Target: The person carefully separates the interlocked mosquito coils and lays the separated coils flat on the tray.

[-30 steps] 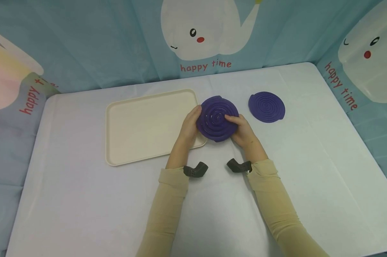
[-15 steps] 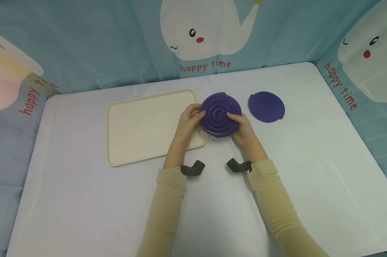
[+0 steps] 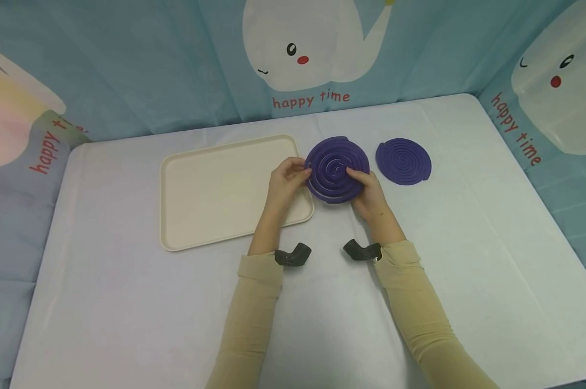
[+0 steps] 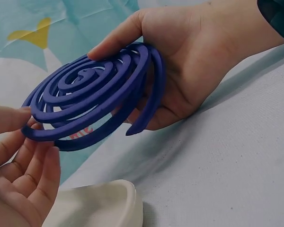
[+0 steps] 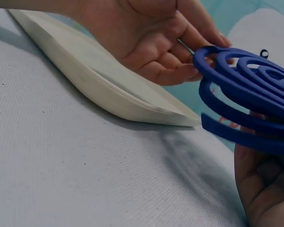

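Observation:
Both hands hold a purple mosquito coil (image 3: 335, 148) above the table, just right of the cream tray. My left hand (image 3: 284, 183) pinches its left edge, thumb on top and fingers beneath. On the opposite side my right hand (image 3: 371, 197) grips it, the thumb lying over the rings near the centre. Gaps show between the rings in both wrist views, and one outer strand with a loose end (image 4: 141, 125) hangs below the rest. Whether this is one coil or two interlocked ones, I cannot tell. Another flat purple mosquito coil (image 3: 403, 162) lies to the right.
The cream rectangular tray (image 3: 220, 194) lies on the white-covered table (image 3: 166, 308), its right end under the left wrist and hand. A blue curtain (image 3: 166, 65) with whale prints hangs behind the table. Each wrist wears a dark camera mount (image 3: 293, 255).
The held coil has shifted slightly away and to the right. My left hand has changed its hold, its thumb now on top of the coil's left edge. The right hand keeps its grip.

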Demonstrator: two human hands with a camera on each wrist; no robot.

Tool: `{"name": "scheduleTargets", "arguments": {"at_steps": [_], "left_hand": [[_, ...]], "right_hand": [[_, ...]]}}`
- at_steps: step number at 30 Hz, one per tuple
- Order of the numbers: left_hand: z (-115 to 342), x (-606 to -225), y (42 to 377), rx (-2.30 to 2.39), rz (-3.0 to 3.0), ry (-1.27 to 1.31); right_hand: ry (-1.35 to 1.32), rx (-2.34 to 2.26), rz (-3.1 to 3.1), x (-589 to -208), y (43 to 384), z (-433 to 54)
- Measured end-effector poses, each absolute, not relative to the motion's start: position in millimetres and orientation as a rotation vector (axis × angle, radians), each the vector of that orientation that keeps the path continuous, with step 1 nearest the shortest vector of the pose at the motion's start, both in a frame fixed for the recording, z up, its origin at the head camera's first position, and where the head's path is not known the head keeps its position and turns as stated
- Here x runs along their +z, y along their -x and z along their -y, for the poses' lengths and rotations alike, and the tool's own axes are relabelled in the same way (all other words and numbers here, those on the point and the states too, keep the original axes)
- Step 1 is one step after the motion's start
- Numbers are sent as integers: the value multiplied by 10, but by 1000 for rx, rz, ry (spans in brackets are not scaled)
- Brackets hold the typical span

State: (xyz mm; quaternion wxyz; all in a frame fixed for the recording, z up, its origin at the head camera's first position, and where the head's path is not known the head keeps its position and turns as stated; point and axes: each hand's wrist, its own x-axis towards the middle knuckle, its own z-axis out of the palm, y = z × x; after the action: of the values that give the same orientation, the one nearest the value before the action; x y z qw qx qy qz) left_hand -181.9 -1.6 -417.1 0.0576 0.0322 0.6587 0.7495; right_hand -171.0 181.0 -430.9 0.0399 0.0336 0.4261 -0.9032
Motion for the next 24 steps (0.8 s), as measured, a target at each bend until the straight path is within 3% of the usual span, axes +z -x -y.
{"name": "scheduleTargets", "arguments": {"at_steps": [10,24], "left_hand": [[17,-4180,1812,2126,-2195,-115],[45,-4160,1827,2203,-1907,52]], "right_hand": [[-52,-2727,-1326,-4312,1697,-1824],[-185,-2568,-1448,-4283,1729,-1826]]}}
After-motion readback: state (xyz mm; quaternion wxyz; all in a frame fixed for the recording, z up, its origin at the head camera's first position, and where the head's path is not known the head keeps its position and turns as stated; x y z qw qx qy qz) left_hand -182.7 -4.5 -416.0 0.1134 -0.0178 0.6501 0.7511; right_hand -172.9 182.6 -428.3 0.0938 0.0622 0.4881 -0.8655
